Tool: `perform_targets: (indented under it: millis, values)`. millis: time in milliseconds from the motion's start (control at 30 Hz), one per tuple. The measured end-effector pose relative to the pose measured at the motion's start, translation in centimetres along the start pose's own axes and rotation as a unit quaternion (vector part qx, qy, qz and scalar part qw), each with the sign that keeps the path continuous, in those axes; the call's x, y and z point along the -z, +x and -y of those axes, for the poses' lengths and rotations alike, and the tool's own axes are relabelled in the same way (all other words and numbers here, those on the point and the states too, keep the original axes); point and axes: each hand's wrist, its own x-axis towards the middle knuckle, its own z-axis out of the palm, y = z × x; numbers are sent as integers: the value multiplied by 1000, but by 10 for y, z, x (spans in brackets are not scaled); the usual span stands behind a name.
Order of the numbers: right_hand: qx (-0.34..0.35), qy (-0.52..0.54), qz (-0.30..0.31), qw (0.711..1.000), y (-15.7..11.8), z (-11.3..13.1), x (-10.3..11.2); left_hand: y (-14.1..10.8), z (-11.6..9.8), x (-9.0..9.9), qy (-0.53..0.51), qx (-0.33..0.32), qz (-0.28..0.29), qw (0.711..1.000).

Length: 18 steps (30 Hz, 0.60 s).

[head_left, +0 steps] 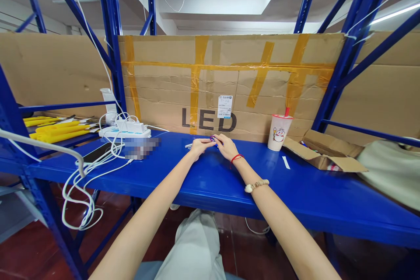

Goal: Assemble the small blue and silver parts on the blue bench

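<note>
Over the blue shelf top, my two hands meet with fingertips together. My left hand (199,147) has its fingers closed and reaches forward to a small purple object (212,138), too small to name. My right hand (226,147), with a red string on its wrist, bends its fingers down onto the same purple object in a pinch. A slim white item (188,145) lies on the surface just left of my left hand, partly covered by it.
White power strips (126,130) with tangled cables and a dark phone (97,152) lie on the left. To the right stand a paper cup (279,133) with a red straw and an open cardboard box (321,151). A large carton (157,92) backs the blue tabletop (223,179).
</note>
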Motion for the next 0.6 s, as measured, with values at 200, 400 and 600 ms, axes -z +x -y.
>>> perform_targets:
  millis: [200, 400, 600]
  values:
    - [-36, -25, 26, 999, -1, 1, 1, 5, 8, 3, 117, -72, 29, 990]
    - [-93, -49, 132, 986, -3, -1, -4, 1, 2, 12, 443, -61, -30, 894]
    - [-177, 147, 183, 956, -3, 3, -16, 0, 3, 15, 455, -39, -110, 883]
